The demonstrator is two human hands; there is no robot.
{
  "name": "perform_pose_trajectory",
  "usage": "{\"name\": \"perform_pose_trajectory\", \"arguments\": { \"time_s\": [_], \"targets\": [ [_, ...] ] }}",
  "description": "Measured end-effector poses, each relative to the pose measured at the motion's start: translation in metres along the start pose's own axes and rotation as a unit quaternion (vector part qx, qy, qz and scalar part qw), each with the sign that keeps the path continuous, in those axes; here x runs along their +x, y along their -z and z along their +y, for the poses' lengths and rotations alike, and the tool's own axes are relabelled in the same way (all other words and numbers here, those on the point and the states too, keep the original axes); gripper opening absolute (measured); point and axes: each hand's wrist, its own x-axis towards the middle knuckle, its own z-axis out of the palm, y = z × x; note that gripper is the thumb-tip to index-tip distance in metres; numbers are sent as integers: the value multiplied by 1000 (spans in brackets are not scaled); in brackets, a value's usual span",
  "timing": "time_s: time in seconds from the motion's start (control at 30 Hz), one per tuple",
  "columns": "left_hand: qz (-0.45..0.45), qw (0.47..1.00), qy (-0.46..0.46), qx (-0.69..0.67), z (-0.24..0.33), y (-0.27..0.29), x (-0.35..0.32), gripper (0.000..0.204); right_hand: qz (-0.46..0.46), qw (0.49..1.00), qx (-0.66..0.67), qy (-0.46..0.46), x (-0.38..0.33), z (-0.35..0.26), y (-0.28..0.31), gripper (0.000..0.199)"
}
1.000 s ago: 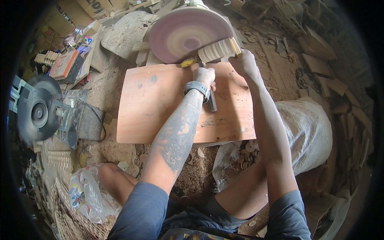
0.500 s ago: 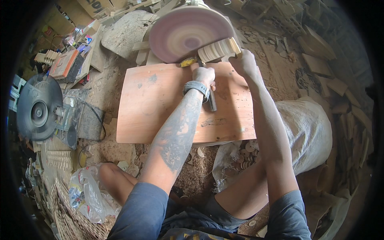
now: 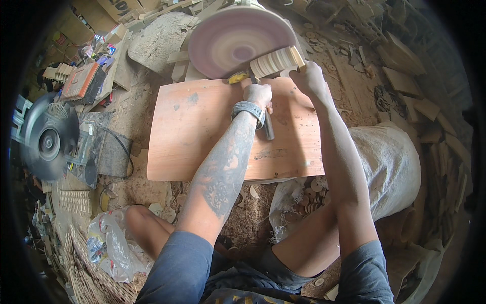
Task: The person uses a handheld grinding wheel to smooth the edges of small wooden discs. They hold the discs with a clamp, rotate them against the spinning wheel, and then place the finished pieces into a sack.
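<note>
A large round sanding disc [image 3: 217, 40] is blurred, as if spinning, beyond the board. Against its lower right side lies a stack of round wooden pieces [image 3: 275, 61], tilted up to the right. My left hand [image 3: 257, 95] is closed around a yellow-and-black clamp-like tool [image 3: 268, 129]; its dark handle points toward me and its yellow part sticks out to the left. At the stack's right end my right hand [image 3: 309, 78] is closed on the end piece, fingers partly hidden. Both hands are over the far edge of a wooden board [image 3: 187, 131].
A fan [image 3: 49, 139] stands at the left, near a cluttered box [image 3: 81, 81]. White sacks [image 3: 390, 162] with round wooden pieces lie right of the board. A plastic bag [image 3: 111, 248] sits by my left knee. Sawdust and wood offcuts [image 3: 405, 81] cover the floor.
The stack's bands look different, as though it has turned slightly about its length. Both hands stay in nearly the same place.
</note>
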Motion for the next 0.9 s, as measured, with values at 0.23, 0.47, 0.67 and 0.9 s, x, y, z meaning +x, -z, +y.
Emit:
{"name": "perform_pose_trajectory", "arguments": {
  "time_s": [0.23,0.47,0.67,0.9],
  "targets": [
    [-4,1000,12,-1,2,-2,-7,18,14,999,-23,17,0,-1,-1,22],
    [9,1000,9,11,6,-2,-12,18,10,1000,-15,6,-1,-3,0,21],
    [2,1000,6,11,5,-1,-11,17,4,1000,-16,0,-2,-5,1,20],
    [-3,1000,2,6,6,-1,-12,16,7,1000,-18,-1,0,-3,0,20]
  ]
}}
